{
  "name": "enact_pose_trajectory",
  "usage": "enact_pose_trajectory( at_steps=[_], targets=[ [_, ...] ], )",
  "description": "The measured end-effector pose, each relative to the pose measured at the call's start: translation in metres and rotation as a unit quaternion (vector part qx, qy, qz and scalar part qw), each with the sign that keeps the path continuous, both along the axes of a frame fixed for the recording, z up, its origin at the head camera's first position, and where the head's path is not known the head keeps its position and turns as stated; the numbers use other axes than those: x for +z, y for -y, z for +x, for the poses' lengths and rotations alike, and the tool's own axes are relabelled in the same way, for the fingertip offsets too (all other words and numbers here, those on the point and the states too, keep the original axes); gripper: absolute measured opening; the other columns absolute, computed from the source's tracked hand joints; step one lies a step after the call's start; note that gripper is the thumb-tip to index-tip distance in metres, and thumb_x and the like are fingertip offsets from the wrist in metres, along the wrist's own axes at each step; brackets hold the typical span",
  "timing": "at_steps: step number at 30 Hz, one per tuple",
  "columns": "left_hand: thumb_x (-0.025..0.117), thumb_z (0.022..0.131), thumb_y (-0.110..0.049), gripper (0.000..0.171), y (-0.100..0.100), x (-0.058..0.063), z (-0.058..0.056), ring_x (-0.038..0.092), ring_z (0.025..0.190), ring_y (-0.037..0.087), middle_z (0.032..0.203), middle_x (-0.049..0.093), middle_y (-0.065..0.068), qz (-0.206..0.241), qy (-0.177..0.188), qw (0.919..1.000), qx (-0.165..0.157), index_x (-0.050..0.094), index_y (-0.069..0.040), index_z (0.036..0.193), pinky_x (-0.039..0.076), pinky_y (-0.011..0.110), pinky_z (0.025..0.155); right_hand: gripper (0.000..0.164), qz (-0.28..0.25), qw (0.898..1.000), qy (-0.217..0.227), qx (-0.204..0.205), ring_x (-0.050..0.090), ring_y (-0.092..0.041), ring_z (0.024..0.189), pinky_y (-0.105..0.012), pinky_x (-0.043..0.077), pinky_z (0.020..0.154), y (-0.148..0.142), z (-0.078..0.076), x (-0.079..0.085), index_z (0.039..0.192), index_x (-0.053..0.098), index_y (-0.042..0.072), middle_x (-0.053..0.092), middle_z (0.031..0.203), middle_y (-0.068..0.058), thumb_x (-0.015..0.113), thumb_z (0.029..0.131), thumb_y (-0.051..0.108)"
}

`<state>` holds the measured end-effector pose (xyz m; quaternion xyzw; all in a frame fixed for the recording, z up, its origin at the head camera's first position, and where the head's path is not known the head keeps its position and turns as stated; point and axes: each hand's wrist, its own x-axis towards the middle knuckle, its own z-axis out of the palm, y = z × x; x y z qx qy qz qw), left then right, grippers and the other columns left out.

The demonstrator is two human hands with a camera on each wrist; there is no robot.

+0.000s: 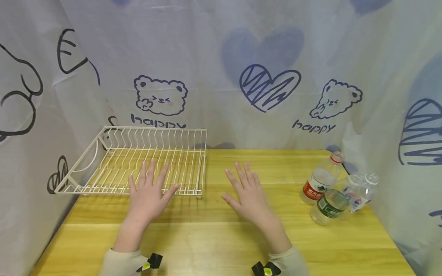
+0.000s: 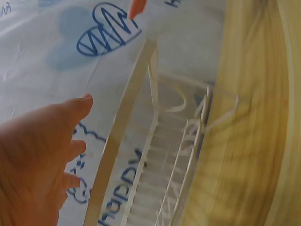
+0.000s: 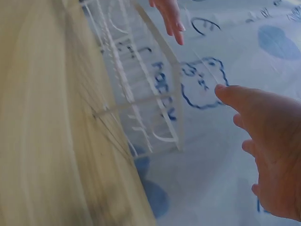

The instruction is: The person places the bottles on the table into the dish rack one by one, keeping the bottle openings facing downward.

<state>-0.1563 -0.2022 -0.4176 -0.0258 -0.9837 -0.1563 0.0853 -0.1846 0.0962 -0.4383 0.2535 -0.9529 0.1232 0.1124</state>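
Wire rack [image 1: 155, 149]: long axis 9–3 o'clock, L hand [image 1: 147, 197] nearer.
Approx. 11–12 o'clock from L, 10 from R hand [image 1: 250, 199]; both spread, holding nothing.

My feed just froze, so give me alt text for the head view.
A left hand and a right hand, both empty, spread their fingers over a wood-grain table. A white wire rack sits at left, partly hidden by the left hand; three clear bottles stand clustered at right. Patterned cloth hangs behind.
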Motion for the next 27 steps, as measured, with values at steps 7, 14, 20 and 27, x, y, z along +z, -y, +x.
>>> enact_pose_trajectory(
  at_steps=[7, 14, 20, 27],
  targets=[
    [0.033, 0.099, -0.060, 0.073, 0.054, 0.001, 0.011, -0.014, 0.150, 0.042, 0.164, -0.007, 0.018, -0.019, -0.010, 0.9996, 0.019, 0.005, -0.028, 0.158, -0.016, 0.073, 0.110, 0.071, 0.035, 0.998, 0.014, 0.055, 0.005, -0.033, 0.153, -0.054, 0.010, 0.123, 0.032, -0.001, -0.004, 0.157, 0.019, 0.026, 0.006, 0.166, -0.006, 0.042, 0.098, 0.057],
    [0.033, 0.099, -0.060, 0.072, 0.111, -0.005, 0.019, -0.021, 0.148, 0.039, 0.163, -0.010, 0.020, -0.041, -0.013, 0.9979, 0.047, 0.004, -0.029, 0.158, -0.018, 0.076, 0.107, 0.067, 0.062, 0.992, 0.025, 0.109, 0.001, -0.030, 0.154, -0.054, 0.009, 0.123, 0.065, -0.008, -0.001, 0.157, 0.014, 0.030, 0.003, 0.166, -0.005, 0.034, 0.100, 0.058],
    [0.033, 0.100, -0.058, 0.071, 0.147, -0.012, 0.023, -0.025, 0.147, 0.038, 0.162, -0.017, 0.017, -0.055, -0.005, 0.9974, 0.047, 0.003, -0.030, 0.158, -0.020, 0.075, 0.106, 0.063, 0.067, 0.990, 0.050, 0.117, 0.000, -0.026, 0.154, -0.052, 0.007, 0.124, 0.087, -0.016, -0.001, 0.157, 0.014, 0.029, 0.001, 0.166, -0.003, 0.025, 0.102, 0.057],
    [0.030, 0.102, -0.054, 0.067, 0.174, -0.013, 0.014, -0.012, 0.146, 0.052, 0.161, -0.005, 0.026, -0.056, -0.001, 0.9980, 0.031, 0.005, -0.028, 0.158, -0.009, 0.079, 0.106, 0.058, 0.057, 0.992, 0.086, 0.069, 0.003, -0.025, 0.154, -0.053, 0.010, 0.123, 0.100, -0.026, -0.003, 0.157, 0.017, 0.027, 0.004, 0.165, -0.004, 0.022, 0.104, 0.051]
  ],
)
